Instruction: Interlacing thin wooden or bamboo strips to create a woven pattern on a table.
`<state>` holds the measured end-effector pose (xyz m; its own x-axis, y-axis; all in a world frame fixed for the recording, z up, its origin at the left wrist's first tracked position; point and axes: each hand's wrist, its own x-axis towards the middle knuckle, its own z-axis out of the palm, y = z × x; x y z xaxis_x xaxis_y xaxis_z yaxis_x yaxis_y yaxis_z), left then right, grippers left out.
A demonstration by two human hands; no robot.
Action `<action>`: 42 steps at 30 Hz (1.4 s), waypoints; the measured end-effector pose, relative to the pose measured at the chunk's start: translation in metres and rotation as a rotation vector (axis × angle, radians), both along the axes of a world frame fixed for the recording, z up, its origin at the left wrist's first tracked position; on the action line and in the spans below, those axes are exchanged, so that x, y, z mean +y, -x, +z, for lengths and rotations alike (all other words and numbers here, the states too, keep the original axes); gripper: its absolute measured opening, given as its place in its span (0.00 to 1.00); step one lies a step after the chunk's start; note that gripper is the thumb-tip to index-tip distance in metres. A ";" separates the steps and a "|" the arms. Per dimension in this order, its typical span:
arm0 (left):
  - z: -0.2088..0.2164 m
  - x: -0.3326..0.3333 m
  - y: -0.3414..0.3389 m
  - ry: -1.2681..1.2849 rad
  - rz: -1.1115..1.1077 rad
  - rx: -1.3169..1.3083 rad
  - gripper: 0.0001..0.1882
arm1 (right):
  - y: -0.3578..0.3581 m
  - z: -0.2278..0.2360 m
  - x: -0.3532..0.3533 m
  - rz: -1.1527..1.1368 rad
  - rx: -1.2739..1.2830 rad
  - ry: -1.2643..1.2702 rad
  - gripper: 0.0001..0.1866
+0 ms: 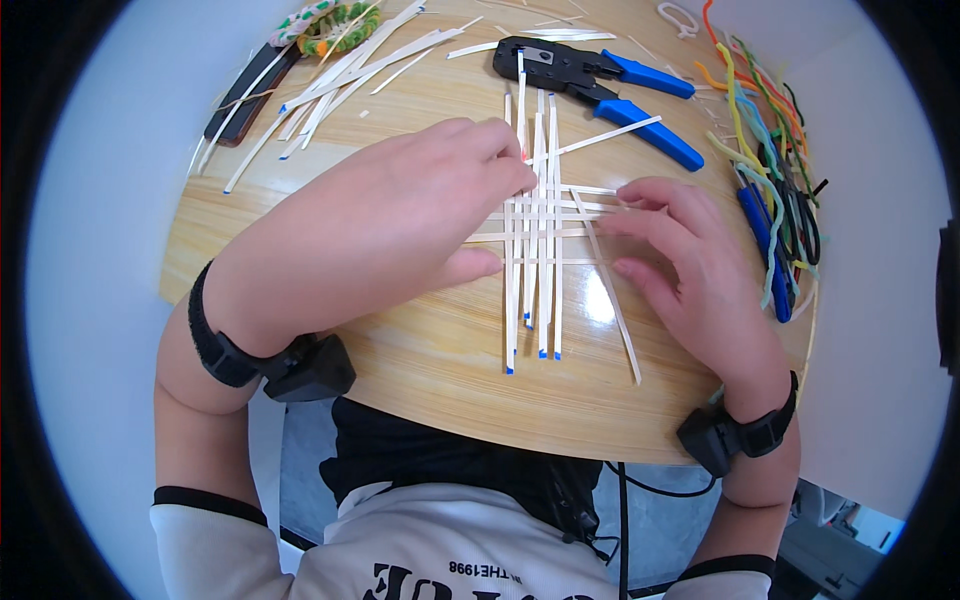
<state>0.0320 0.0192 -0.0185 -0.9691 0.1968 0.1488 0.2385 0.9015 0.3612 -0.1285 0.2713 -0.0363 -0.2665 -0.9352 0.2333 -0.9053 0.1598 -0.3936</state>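
Observation:
Thin white strips, several with blue ends, cross in a woven lattice (540, 228) at the middle of the table. My left hand (420, 205) reaches over its left side, fingers curled at the upper strips and closed on one there; the thumb lies apart, lower down. From those fingertips a slanted strip (610, 136) runs up to the right. My right hand (685, 265) rests at the lattice's right side, fingers and thumb apart, the fingertips by the ends of the cross strips. Just left of its thumb, a loose strip (612, 300) slants down toward me.
A black crimping tool with blue handles (650, 135) lies beyond the lattice. Loose strips (350, 75) are heaped at the far left, near a dark bar (250, 100) and a braided cord piece (335, 28). Coloured cords (765, 130) and a blue-handled tool (765, 240) line the right edge.

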 end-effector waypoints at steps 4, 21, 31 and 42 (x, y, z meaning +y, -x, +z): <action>0.009 0.005 0.001 -0.034 0.134 0.002 0.30 | -0.003 0.002 -0.002 -0.039 0.038 0.018 0.27; 0.007 -0.020 0.003 -0.028 0.198 0.004 0.10 | 0.007 -0.004 -0.037 0.030 -0.038 -0.098 0.38; -0.001 -0.025 0.010 -0.028 0.217 0.036 0.08 | 0.003 0.004 -0.035 0.036 0.033 -0.080 0.36; 0.014 -0.010 -0.004 0.099 0.121 -0.133 0.35 | 0.003 0.000 -0.033 0.022 0.011 -0.059 0.31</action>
